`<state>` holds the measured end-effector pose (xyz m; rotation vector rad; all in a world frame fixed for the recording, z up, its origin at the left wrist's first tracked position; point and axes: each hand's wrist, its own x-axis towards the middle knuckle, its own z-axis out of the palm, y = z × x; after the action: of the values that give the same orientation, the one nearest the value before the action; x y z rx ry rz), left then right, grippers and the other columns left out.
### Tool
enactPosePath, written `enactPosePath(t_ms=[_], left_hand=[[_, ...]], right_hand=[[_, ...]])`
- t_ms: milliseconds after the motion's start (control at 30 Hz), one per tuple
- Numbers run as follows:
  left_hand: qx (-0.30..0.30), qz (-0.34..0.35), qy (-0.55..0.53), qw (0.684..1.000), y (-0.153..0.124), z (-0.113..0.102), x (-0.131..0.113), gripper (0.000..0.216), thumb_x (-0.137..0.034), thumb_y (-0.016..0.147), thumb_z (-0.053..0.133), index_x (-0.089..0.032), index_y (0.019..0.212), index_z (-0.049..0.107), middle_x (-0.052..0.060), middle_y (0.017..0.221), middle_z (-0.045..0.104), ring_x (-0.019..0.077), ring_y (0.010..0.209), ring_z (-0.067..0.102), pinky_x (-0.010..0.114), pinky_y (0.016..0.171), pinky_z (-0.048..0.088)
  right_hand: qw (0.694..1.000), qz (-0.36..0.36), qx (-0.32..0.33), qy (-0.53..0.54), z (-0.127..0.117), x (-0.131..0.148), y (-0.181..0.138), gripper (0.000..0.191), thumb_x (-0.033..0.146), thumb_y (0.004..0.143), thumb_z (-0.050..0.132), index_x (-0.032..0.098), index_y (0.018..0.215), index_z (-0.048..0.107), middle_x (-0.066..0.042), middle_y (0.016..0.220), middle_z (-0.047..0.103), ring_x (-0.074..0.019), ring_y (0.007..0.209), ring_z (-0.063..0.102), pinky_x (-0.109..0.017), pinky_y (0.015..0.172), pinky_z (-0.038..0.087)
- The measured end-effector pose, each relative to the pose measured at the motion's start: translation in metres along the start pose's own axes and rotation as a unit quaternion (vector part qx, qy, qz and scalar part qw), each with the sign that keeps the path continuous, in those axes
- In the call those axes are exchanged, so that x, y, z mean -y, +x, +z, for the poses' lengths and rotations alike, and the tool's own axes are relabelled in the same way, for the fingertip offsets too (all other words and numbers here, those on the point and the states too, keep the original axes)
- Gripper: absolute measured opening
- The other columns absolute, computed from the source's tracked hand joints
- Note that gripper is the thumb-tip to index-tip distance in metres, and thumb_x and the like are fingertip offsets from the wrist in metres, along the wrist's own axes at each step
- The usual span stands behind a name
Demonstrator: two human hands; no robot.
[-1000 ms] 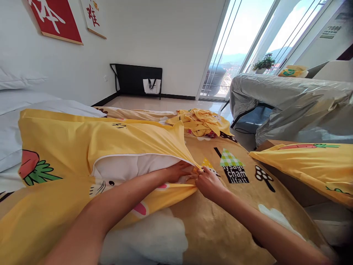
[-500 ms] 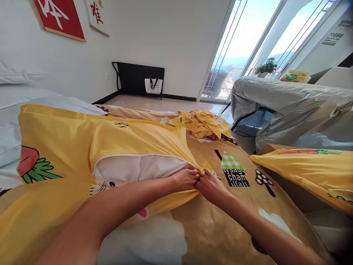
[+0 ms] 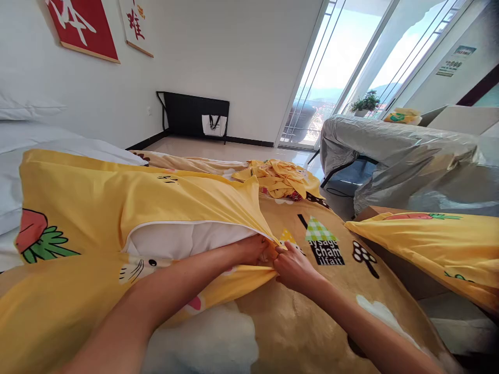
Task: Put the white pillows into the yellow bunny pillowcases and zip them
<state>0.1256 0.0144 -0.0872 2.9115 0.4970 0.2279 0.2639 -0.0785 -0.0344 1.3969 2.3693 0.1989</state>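
Observation:
A yellow pillowcase [image 3: 198,195] with a carrot and a cartoon face lies across the bed. Through its long zip opening shows a white pillow [image 3: 187,238]. My right hand [image 3: 294,267] pinches the pillowcase at the right end of the opening and holds the cloth taut. Just left of it, my left hand [image 3: 257,250] is closed at the edge of the opening, its fingertips partly hidden by the cloth. Under both hands spreads a brown patterned bed cover [image 3: 304,317].
Crumpled yellow fabric [image 3: 283,179] lies at the bed's far edge. A second yellow cushion [image 3: 432,241] rests on a cardboard box at right. Beyond stands a plastic-covered piece of furniture [image 3: 405,150]. White bedding [image 3: 66,143] is at left, and a black folded frame [image 3: 187,114] leans on the wall.
My left hand has drawn slightly left, away from my right hand, at the end of the opening. My right hand still grips the pillowcase. The view has shifted slightly right.

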Motion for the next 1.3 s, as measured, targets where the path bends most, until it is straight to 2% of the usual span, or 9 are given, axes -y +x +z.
enactPosePath(t_ms=[67,167,300,400,600,733,833,1033,1300], left_hand=[[-0.016,-0.025,-0.047,0.998,-0.008,-0.008,0.003,0.054,-0.020,0.071,0.064,-0.009,0.122,0.050,0.018,0.124,0.056,0.0283,0.113,0.053,0.034,0.097,0.042],[-0.046,-0.064,-0.106,0.991,-0.018,-0.020,0.008,0.060,-0.019,0.069,0.064,-0.011,0.126,0.048,0.016,0.130,0.054,0.0292,0.117,0.051,0.036,0.099,0.041],[-0.076,0.012,-0.193,0.978,-0.027,-0.037,0.009,0.045,-0.010,0.076,0.055,-0.019,0.120,0.057,0.007,0.122,0.062,0.0208,0.110,0.056,0.029,0.097,0.040],[-0.104,0.042,-0.234,0.966,-0.031,-0.043,0.007,0.026,-0.013,0.085,0.049,-0.017,0.106,0.064,0.007,0.107,0.068,0.0155,0.094,0.061,0.024,0.087,0.043],[-0.142,-0.004,-0.284,0.948,-0.032,-0.041,0.009,0.023,-0.018,0.087,0.047,-0.015,0.102,0.063,0.006,0.102,0.068,0.0157,0.092,0.059,0.025,0.087,0.042],[-0.160,-0.073,-0.298,0.938,-0.026,-0.040,0.007,0.015,-0.020,0.086,0.046,-0.014,0.083,0.059,0.002,0.081,0.062,0.0131,0.076,0.053,0.023,0.074,0.042],[-0.160,-0.063,-0.302,0.938,-0.023,-0.041,0.002,0.015,-0.022,0.087,0.045,-0.015,0.079,0.055,0.000,0.077,0.058,0.0116,0.072,0.048,0.022,0.071,0.040],[-0.148,-0.037,-0.309,0.939,-0.025,-0.040,0.002,0.018,-0.025,0.090,0.046,-0.016,0.075,0.052,-0.001,0.073,0.055,0.0106,0.069,0.046,0.021,0.068,0.039],[-0.162,-0.036,-0.262,0.951,-0.028,-0.039,0.002,0.022,-0.028,0.088,0.050,-0.014,0.101,0.060,0.008,0.102,0.065,0.0188,0.097,0.057,0.028,0.089,0.040]], right_hand=[[1.000,0.002,-0.017,0.022,-0.001,0.000,-0.003,0.037,0.049,0.077,0.066,0.014,0.083,0.072,-0.014,0.080,0.070,-0.0291,0.101,0.058,-0.042,0.097,0.030],[0.996,0.004,-0.077,0.044,-0.004,-0.001,-0.008,0.053,0.061,0.083,0.051,0.012,0.094,0.068,-0.016,0.087,0.068,-0.0289,0.097,0.059,-0.043,0.095,0.031],[0.988,-0.010,-0.117,0.101,-0.010,-0.005,-0.010,0.054,0.056,0.095,0.026,0.015,0.096,0.061,-0.012,0.085,0.067,-0.0235,0.082,0.062,-0.040,0.086,0.034],[0.981,-0.006,-0.131,0.145,-0.013,-0.008,-0.003,0.050,0.043,0.100,0.016,0.018,0.092,0.059,-0.008,0.087,0.068,-0.0196,0.080,0.062,-0.034,0.080,0.035],[0.979,0.051,-0.165,0.110,-0.011,-0.001,0.014,0.034,0.033,0.096,0.034,0.016,0.089,0.063,-0.009,0.087,0.070,-0.0180,0.077,0.064,-0.033,0.080,0.033],[0.975,0.070,-0.191,0.092,-0.007,0.004,0.015,0.031,0.027,0.093,0.040,0.016,0.079,0.066,-0.008,0.076,0.070,-0.0172,0.072,0.063,-0.031,0.077,0.032],[0.960,0.121,-0.213,0.133,-0.005,0.006,0.012,0.031,0.022,0.092,0.041,0.018,0.072,0.065,-0.005,0.074,0.070,-0.0146,0.068,0.062,-0.029,0.072,0.031],[0.930,0.160,-0.239,0.229,-0.006,0.010,0.011,0.033,0.042,0.092,0.043,0.018,0.081,0.062,-0.004,0.075,0.070,-0.0173,0.069,0.061,-0.028,0.069,0.031],[0.915,0.205,-0.211,0.275,0.002,0.009,0.018,0.026,0.025,0.095,0.037,0.018,0.093,0.062,-0.006,0.084,0.070,-0.0184,0.077,0.061,-0.027,0.065,0.031]])
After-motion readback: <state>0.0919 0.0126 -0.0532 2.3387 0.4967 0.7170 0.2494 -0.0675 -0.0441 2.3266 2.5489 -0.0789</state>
